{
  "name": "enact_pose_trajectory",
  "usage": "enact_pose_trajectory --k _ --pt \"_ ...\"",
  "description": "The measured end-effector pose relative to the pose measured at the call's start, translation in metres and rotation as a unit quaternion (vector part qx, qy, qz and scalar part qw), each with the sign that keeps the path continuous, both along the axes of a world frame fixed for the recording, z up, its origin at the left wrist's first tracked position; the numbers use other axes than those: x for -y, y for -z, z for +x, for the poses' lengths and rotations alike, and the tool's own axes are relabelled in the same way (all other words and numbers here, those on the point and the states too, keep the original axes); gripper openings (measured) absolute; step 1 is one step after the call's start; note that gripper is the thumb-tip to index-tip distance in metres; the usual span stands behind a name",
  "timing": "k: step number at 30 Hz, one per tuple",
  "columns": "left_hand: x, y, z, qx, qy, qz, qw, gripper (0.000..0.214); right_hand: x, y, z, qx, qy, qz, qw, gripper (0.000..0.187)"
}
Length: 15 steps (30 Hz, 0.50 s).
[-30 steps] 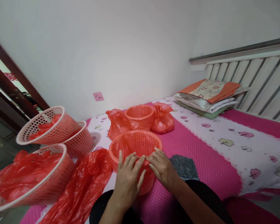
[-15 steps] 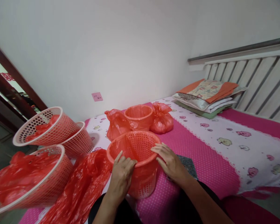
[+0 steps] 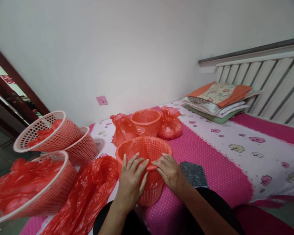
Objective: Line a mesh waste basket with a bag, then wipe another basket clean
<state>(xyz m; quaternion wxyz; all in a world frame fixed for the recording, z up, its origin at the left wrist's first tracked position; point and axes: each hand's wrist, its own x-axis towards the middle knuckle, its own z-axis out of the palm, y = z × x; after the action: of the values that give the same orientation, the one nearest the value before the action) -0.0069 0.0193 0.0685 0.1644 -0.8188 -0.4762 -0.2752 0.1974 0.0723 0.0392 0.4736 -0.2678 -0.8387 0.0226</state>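
In front of me a pink mesh plastic basket (image 3: 152,194) stands upright on the bed, with a thin red plastic bag (image 3: 131,146) lining it and folded over its rim. My left hand (image 3: 132,178) grips the bag at the near rim, fingers reaching over the edge and thumb outside. Close to its right, my right hand (image 3: 170,171) holds the same rim, fingers bent over it. Left of the basket a loose heap of red plastic bags (image 3: 88,186) lies crumpled.
Behind stand another bag-lined basket (image 3: 147,118) and two knotted red bags, one (image 3: 171,125) to its right. Larger pink baskets (image 3: 71,132) fill the left. A grey cloth (image 3: 193,173) lies at right; folded bedding (image 3: 217,101) is stacked by the headboard (image 3: 259,85).
My left hand has shifted up onto the rim with fingers more extended. My right hand has slid left along the rim toward it. The basket has shifted slightly right.
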Motion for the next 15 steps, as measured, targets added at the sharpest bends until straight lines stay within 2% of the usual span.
enact_pose_trajectory --k 3,7,11,15 --pt "-0.007 0.002 0.004 -0.002 -0.007 -0.006 1.000 0.029 0.001 -0.004 -0.002 -0.002 -0.005 -0.018 1.000 0.040" --pt "-0.015 0.003 -0.009 0.032 -0.021 -0.014 0.999 0.019 -0.009 -0.003 0.019 -0.014 0.016 -0.071 0.997 0.058" --pt "-0.019 0.002 -0.022 0.049 -0.013 -0.031 0.998 0.022 -0.025 0.006 0.038 -0.017 0.023 -0.099 0.995 0.051" --pt "-0.024 -0.001 -0.030 0.048 0.006 -0.051 0.998 0.025 -0.030 0.013 0.031 -0.028 0.010 -0.096 0.995 0.037"
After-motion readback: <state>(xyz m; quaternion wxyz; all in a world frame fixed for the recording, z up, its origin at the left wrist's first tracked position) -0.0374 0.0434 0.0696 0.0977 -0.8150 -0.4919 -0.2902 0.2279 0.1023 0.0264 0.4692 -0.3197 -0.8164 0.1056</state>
